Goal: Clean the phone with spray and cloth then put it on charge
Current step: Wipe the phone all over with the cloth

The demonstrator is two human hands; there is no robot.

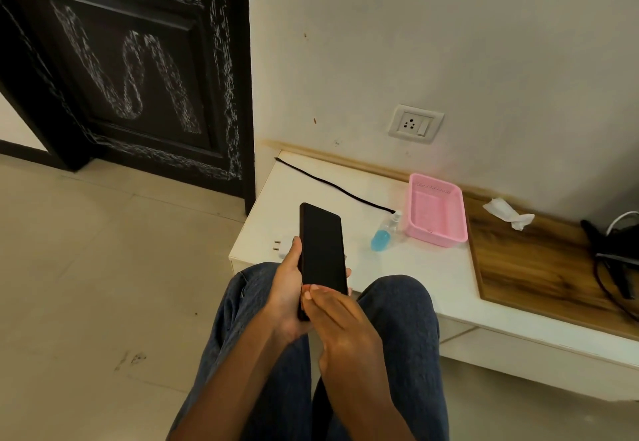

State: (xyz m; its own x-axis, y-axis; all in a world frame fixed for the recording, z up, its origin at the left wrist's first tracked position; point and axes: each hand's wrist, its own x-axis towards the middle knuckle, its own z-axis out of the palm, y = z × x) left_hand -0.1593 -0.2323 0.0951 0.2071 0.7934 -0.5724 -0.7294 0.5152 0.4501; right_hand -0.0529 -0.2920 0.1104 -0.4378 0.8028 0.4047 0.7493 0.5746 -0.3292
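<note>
A black phone (322, 250) with a dark screen is held upright above my knees. My left hand (287, 288) grips its left edge and back. My right hand (340, 323) lies over the phone's lower end, fingers flat against it. On the low white table (397, 278) a small spray bottle (383, 233) with blue liquid lies beside a pink basket (435, 210). A white cloth (508, 214) lies crumpled on the wooden part farther right. A white charger plug (281, 246) sits at the table's left edge, partly hidden by my left hand. A black cable (332, 185) runs across the table.
A wall socket (415, 123) with a switch is above the table. A dark door (131, 70) stands at the left. Black cables and a dark object (612, 257) lie at the far right of the wooden surface (539, 268). My jeans-clad knees press against the table front.
</note>
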